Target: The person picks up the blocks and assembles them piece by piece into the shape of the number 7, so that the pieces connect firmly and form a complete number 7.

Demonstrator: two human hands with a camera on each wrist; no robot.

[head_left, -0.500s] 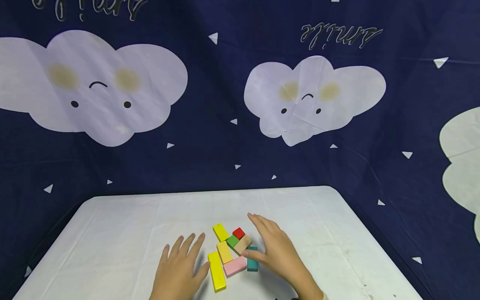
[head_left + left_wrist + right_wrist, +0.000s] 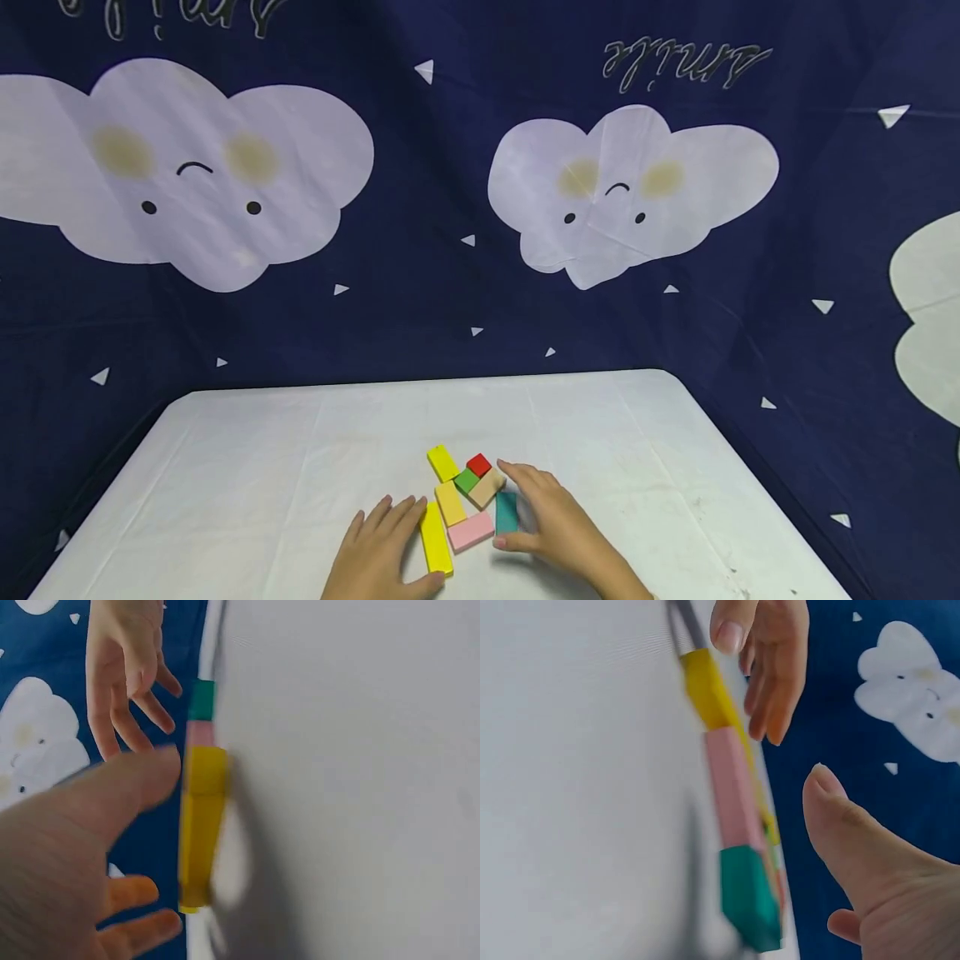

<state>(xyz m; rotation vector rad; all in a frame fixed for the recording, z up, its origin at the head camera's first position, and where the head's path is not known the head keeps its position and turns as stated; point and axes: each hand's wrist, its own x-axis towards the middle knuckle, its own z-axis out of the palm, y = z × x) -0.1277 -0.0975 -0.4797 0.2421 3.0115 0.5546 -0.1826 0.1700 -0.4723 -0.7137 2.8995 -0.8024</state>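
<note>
Several wooden blocks lie grouped on the white table. My left hand [image 2: 378, 552] curves along the left of a long yellow block [image 2: 436, 540], its thumb by the near end. Whether it touches cannot be told. To the right, my right hand [image 2: 564, 523] arches beside a teal block [image 2: 506, 512], thumb near its front end and fingers by a tan block [image 2: 487, 488]. Between the hands lie a pink block [image 2: 471, 532] and an orange-yellow block [image 2: 450, 503]. Behind are a green cube [image 2: 467, 481], a red cube [image 2: 478, 464] and a shorter yellow block [image 2: 442, 463]. Neither hand grips a block.
The white table [image 2: 300, 467] extends around the group on every side. Beyond its far edge hangs a dark blue cloth [image 2: 420, 333] printed with pale clouds and small triangles.
My left hand has moved right and nearer to me, up against the long yellow block's side. My right hand has come down and nearer to me, beside the teal block. The blocks look unmoved.
</note>
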